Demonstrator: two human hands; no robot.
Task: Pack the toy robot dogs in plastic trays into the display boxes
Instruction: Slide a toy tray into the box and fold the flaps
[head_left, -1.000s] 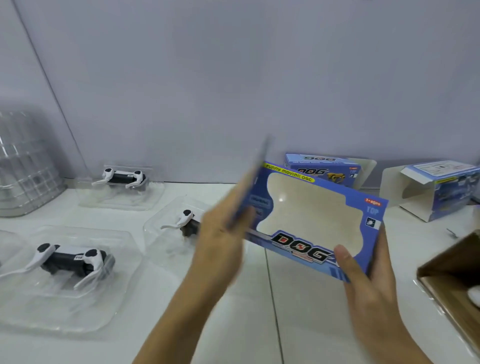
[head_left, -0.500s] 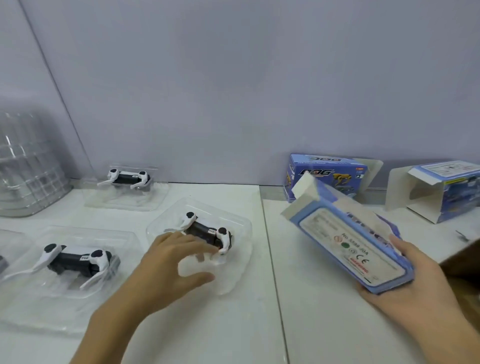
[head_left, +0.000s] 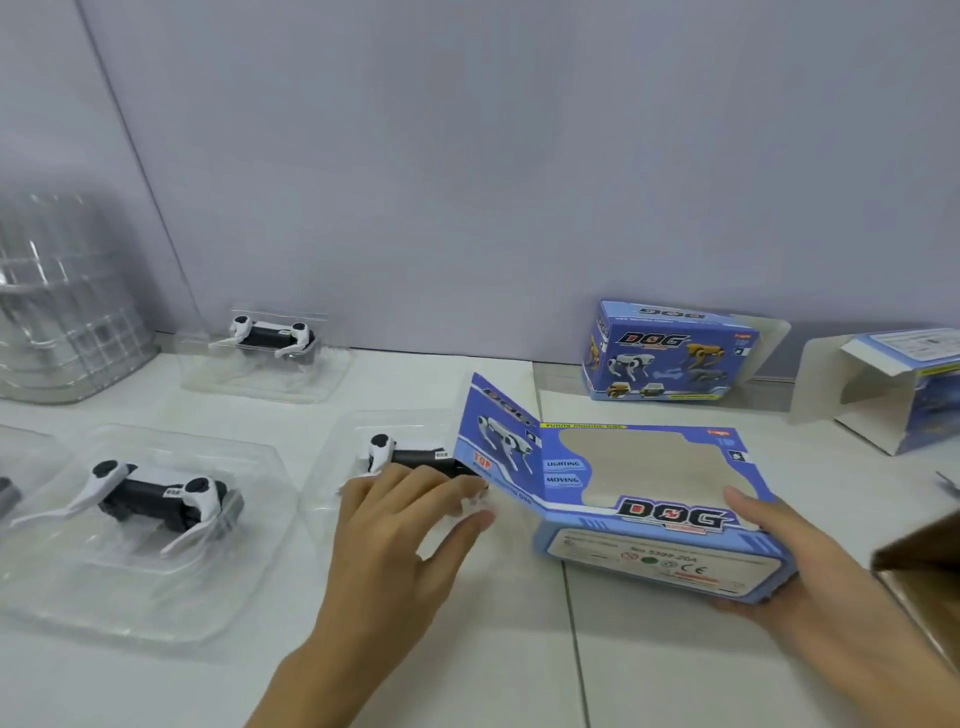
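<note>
Two hands share this: my left hand (head_left: 400, 525) grips the near edge of the clear tray (head_left: 337, 467) holding the toy dog (head_left: 410, 454) on the table (head_left: 467, 649); my right hand (head_left: 795, 566) clasps the display box (head_left: 644, 499), whose open end faces the tray. I judge the flimsy tray could flex and snag the flap.

Plain lilac-grey wall (head_left: 467, 156) behind; white tabletop (head_left: 457, 649) with a seam; soft, even light.

My 2 hands, the left hand (head_left: 400, 540) and the right hand (head_left: 800, 566), are bare, as are both forearms. My fingernails are short and plain; no sleeve reaches into view.
</note>
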